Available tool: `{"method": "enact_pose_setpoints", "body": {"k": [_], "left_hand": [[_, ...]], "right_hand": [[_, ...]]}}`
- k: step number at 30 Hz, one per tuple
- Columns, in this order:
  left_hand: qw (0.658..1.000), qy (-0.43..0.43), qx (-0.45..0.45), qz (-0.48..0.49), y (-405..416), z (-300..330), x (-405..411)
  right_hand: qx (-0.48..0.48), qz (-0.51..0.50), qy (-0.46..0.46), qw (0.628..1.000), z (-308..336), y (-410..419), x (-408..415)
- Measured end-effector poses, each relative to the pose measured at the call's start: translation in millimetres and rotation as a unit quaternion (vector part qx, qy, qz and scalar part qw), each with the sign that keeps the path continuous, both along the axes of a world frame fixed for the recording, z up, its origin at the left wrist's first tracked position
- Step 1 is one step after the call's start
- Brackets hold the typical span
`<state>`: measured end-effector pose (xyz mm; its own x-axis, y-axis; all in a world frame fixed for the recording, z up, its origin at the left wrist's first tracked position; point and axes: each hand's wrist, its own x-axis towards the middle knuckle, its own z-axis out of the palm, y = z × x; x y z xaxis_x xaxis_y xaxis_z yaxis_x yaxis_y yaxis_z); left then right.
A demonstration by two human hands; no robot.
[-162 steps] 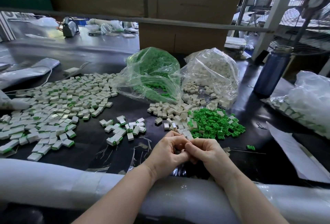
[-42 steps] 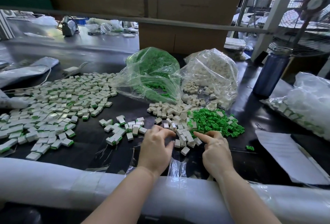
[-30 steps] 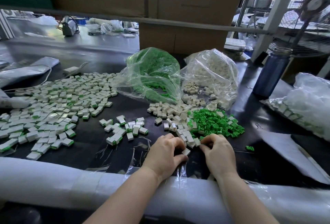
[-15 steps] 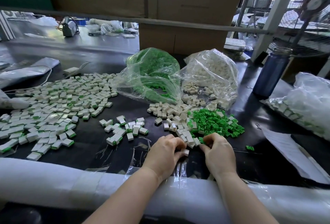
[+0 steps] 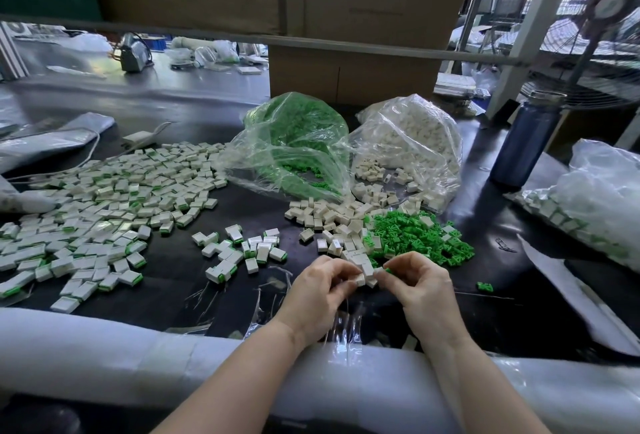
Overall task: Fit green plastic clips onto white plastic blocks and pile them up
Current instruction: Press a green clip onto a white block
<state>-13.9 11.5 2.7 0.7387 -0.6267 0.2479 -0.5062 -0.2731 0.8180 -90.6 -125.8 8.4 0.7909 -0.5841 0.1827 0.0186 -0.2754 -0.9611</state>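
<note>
— Left hand [image 5: 320, 290] curls its fingers round a small white plastic block [image 5: 360, 279], just above the black tabletop [image 5: 173, 267]; right hand [image 5: 420, 283] pinches a green plastic clip [image 5: 385, 269] at its fingertips, just beside that block

— And the supplies?

— Loose white blocks [image 5: 332, 217] and a heap of green clips [image 5: 419, 236] lie just beyond the hands; behind them, a clear bag of green clips [image 5: 298, 143] and a clear bag of white blocks [image 5: 412, 146]; finished white-and-green pieces [image 5: 104, 205] spread across the left; a blue bottle [image 5: 524, 143] stands at the right

Left hand [image 5: 320, 290] pinches a white block [image 5: 360, 279]; right hand [image 5: 420, 283] pinches a green clip [image 5: 387, 270] (mostly hidden).
</note>
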Motion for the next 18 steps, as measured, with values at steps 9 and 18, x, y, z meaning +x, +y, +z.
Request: {"method": "enact_pose_setpoints", "body": {"k": [9, 18], "left_hand": [[0.992, 0.113, -0.053, -0.016, 1.0, 4.4, -1.1], [0.986, 0.145, -0.081, -0.018, 4.8, 7.2, -0.5]], "right_hand": [[0.036, 0.032, -0.017, 0.999, 1.2, 2.1, -2.5], [0.039, 0.051, -0.020, 0.998, 2.3, 3.2, -3.0]]}}
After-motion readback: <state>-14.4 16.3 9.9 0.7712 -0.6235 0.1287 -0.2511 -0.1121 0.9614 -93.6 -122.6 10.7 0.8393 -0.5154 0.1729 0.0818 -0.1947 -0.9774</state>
